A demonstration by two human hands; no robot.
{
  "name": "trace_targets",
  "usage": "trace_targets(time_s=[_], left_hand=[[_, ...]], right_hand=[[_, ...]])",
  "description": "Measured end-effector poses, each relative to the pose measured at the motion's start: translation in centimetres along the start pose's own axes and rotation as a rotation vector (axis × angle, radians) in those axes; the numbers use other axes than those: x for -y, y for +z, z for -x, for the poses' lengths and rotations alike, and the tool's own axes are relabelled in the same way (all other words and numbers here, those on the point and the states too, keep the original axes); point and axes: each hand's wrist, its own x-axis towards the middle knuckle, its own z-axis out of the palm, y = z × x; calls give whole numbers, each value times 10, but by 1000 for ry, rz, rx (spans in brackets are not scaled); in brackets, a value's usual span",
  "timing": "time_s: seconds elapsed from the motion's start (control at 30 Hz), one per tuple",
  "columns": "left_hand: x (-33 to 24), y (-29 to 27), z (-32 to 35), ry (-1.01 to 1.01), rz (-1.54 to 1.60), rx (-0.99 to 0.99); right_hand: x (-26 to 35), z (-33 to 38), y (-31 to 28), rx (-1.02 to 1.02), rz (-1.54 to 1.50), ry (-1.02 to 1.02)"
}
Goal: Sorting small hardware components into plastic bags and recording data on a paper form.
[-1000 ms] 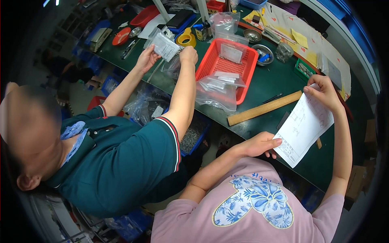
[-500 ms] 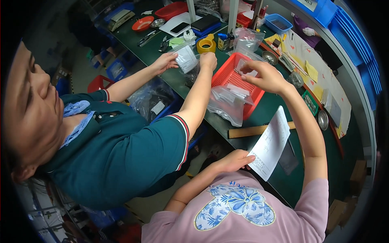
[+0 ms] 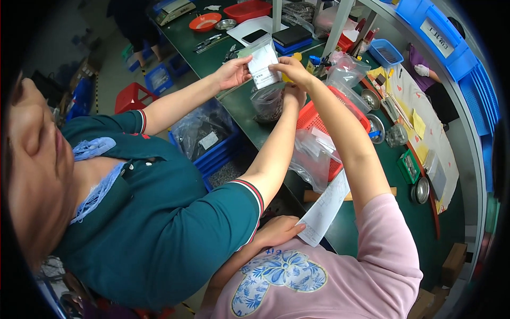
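Note:
My left hand (image 3: 280, 232) is closed on the edge of a written paper sheet (image 3: 323, 211), low in front of my pink shirt. Stretched far forward, my right hand (image 3: 295, 72) pinches the right side of a small clear bag with a white printed slip (image 3: 262, 66). A co-worker's left hand (image 3: 235, 74) grips the same bag from the other side. Below it, the co-worker's right hand (image 3: 295, 95) is at a clear bag of small dark pieces (image 3: 267, 102). My forearm partly covers a red basket (image 3: 336, 169) that has plastic bags (image 3: 309, 151) in it.
The co-worker in a green shirt (image 3: 159, 212) stands close at my left. On the green table (image 3: 340, 236) are a wooden strip (image 3: 393, 192), metal bowls (image 3: 421, 190) and a green box (image 3: 408, 166). Blue crates (image 3: 212, 154) stand below the table edge; a metal post (image 3: 340, 29) rises behind.
My right hand has left the red basket and reached forward-left to the co-worker's labelled bag. My left hand and the sheet have shifted lower and left. The view has turned somewhat.

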Motion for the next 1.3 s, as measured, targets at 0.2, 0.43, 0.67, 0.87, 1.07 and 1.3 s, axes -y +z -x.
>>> trace_targets(time_s=[0.2, 0.43, 0.67, 0.87, 1.07, 1.3], left_hand=[[4, -5, -12, 146, 61, 11], [8, -4, -10, 98, 447, 0], [8, 12, -18, 122, 568, -33], [15, 28, -24, 106, 575, -52], [7, 46, -30, 95, 729, -72], [12, 70, -36, 4, 558, 26]], right_hand=[[11, 44, -39, -128, -110, -248], [1, 215, -115, -729, -256, -83], [-137, 322, -132, -1172, -272, 469], [-191, 363, -117, -1241, -222, 624], [-139, 437, -13, -571, -485, 366], [-100, 464, 24, -680, -924, 255]])
